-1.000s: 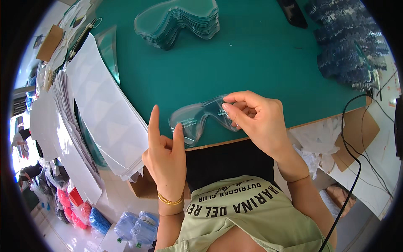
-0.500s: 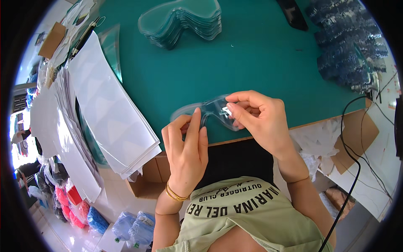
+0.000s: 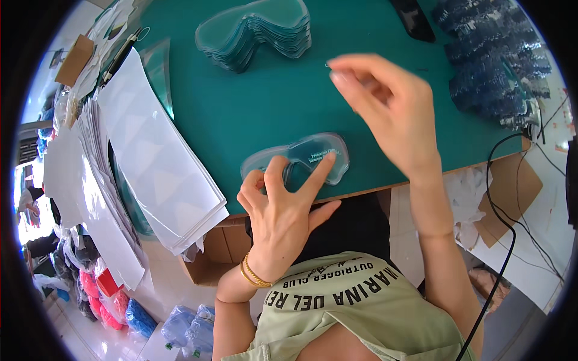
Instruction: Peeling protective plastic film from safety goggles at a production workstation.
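Observation:
A clear goggle lens (image 3: 319, 146) with small pale printing lies on the green table mat (image 3: 253, 108), close to the front edge. My left hand (image 3: 280, 201) rests on it with the fingers spread, one fingertip pressing beside the printing and the others on its left half. Raised to the right and farther off, my right hand (image 3: 391, 102) has thumb and index fingertips drawn together. A tiny pale scrap (image 3: 327, 64) shows right at those fingertips; whether they grip it is unclear. Farther back stands a stack of goggle lenses (image 3: 253, 36).
White sheets (image 3: 162, 162) are piled at the left, overhanging the table edge. A black object (image 3: 413, 21) lies at the back right, beside stacked dark blue pieces (image 3: 494, 66). A black cable (image 3: 515, 228) hangs along the right. Under the table is a cardboard box (image 3: 208, 265).
My right hand has let go of the goggle lens and moved up and away over the mat. The left hand's fingers have spread, and the lens now lies flat.

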Demonstrator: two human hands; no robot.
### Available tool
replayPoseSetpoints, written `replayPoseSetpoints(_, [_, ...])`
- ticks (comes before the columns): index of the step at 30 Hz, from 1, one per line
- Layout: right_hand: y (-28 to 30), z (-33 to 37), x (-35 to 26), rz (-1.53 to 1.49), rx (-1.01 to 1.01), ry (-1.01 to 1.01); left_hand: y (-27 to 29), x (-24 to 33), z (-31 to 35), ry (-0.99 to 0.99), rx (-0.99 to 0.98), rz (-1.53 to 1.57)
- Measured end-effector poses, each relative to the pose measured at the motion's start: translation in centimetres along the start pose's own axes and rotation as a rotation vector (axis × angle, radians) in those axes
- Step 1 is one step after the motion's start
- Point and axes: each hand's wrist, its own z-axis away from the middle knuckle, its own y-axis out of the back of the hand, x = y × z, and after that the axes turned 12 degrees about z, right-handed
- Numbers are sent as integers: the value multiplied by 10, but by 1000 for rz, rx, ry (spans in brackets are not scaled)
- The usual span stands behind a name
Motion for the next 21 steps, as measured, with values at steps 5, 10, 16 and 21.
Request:
replayPoseSetpoints(5, [-21,-98,-2,253,-68,509,23,-18,25,-32,252,372])
replayPoseSetpoints(10, [-40,-145,6,493,-132,683,47,-64,76,277,570,263])
replayPoseSetpoints(16, [-34,-151,-45,614,-402,332,72,-106,114,765,787,443])
replayPoseSetpoints(21, [-30,-141,-54,657,-264,410,82,-129,118,768,732,551])
